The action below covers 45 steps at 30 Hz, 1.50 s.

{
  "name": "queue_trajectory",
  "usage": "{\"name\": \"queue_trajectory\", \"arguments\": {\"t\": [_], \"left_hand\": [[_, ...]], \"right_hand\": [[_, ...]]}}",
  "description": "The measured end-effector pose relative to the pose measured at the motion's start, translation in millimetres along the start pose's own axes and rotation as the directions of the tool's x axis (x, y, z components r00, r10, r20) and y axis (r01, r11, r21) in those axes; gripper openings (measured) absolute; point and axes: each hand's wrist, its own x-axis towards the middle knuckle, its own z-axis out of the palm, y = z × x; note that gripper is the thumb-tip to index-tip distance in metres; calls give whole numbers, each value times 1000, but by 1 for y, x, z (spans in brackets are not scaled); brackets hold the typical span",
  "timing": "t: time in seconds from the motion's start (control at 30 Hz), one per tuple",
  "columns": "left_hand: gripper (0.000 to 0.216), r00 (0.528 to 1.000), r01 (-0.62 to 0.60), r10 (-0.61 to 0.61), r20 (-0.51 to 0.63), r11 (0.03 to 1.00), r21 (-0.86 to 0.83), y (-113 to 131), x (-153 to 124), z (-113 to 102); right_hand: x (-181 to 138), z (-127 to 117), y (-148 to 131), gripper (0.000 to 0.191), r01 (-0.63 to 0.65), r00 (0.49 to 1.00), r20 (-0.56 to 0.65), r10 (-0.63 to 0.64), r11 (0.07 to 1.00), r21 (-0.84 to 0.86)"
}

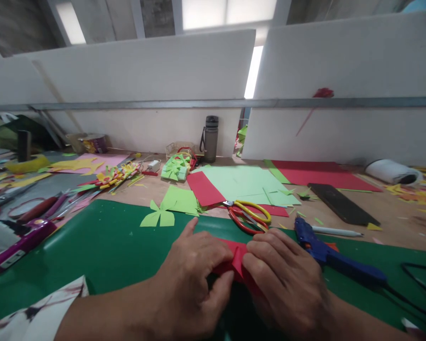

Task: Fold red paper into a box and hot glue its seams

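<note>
Covering the cluttered wooden table, a green mat faces white partitions.

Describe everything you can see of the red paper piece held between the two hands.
The red paper piece looks like thin matte craft paper, creased into a ridge with a pointed fold. It lies low over the green cutting mat, pinched by the left hand and right hand, whose fingers hide most of it.
</note>
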Motion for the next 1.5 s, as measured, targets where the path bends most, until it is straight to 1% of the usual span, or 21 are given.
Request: {"name": "queue_trajectory", "arguments": {"t": [0.2, 0.23, 0.3, 0.33, 0.37, 0.4, 0.43, 0.47, 0.57, 0.67, 0.77, 0.9, 1.03, 1.13, 1.2, 1.27, 1.33, 1.43, 1.5], "left_hand": [[21, 1000, -2, 3, -24, 1000, 16, -2, 1, 2], [21, 999, -12, 13, -30, 1000, 23, -2, 2, 1], [19, 998, -39, 41, -43, 999, 36, -4, 3, -2], [18, 997, -51, 53, -49, 998, 43, -5, 3, -3], [18, 997, -58, 61, -54, 997, 48, -6, 4, -5], [19, 996, -65, 67, -57, 997, 48, -8, 4, -7], [19, 995, -72, 74, -62, 996, 44, -9, 5, -8], [20, 995, -77, 79, -67, 996, 34, -11, 5, -9], [21, 995, -84, 82, -60, 996, -22, -15, 6, -10], [20, 997, -61, 57, -45, 996, -71, -17, 6, -9], [21, 997, -55, 50, -50, 995, -88, -20, 6, -6], [20, 996, -78, 73, -48, 991, -104, -25, 6, 0], [18, 991, -81, 67, -112, 989, -128, -29, 5, 4], [19, 971, -137, 113, -213, 985, -102, -27, 4, 0], [19, 935, -187, 157, -318, 980, -64, -23, 4, -5], [18, 910, -195, 174, -377, 981, -19, -19, 3, -9], [16, 918, -180, 184, -350, 983, 44, -15, 1, -10], [17, 922, -195, 222, -317, 974, 115, -13, 0, -6], [13, 934, -166, 190, -302, 981, 103, -12, 0, -3]], "right_hand": [[0, 3, -2, 18, -11, 1000, 8, 11, 999, 30], [0, 3, -2, 17, -19, 1000, 5, 19, 999, 43], [2, 2, -4, 9, -43, 999, -7, 44, 995, 94], [3, 1, -4, 11, -66, 998, -9, 67, 988, 138], [4, -1, -5, 20, -92, 995, -16, 97, 977, 195], [5, -3, -4, 28, -122, 991, -18, 131, 958, 261], [5, -5, -4, 30, -158, 985, -16, 172, 931, 328], [6, -6, -3, 26, -194, 977, -8, 214, 900, 391], [6, -5, 1, 3, -320, 937, 50, 345, 795, 515], [3, 2, 4, 13, -421, 896, 146, 419, 698, 579], [0, 8, 4, 15, -449, 882, 192, 430, 645, 618], [-3, 12, 4, 15, -406, 899, 151, 412, 653, 639], [-4, 13, 5, 15, -413, 893, 148, 424, 646, 642], [-4, 13, 5, 14, -447, 877, 167, 451, 637, 628], [-4, 13, 5, 13, -466, 865, 166, 473, 635, 617], [-4, 14, 5, 12, -474, 858, 157, 489, 635, 610], [-3, 14, 5, 14, -466, 860, 137, 492, 648, 602], [-4, 14, 3, 17, -442, 874, 107, 475, 683, 582], [-5, 14, 2, 18, -438, 877, 101, 470, 696, 568]]}}
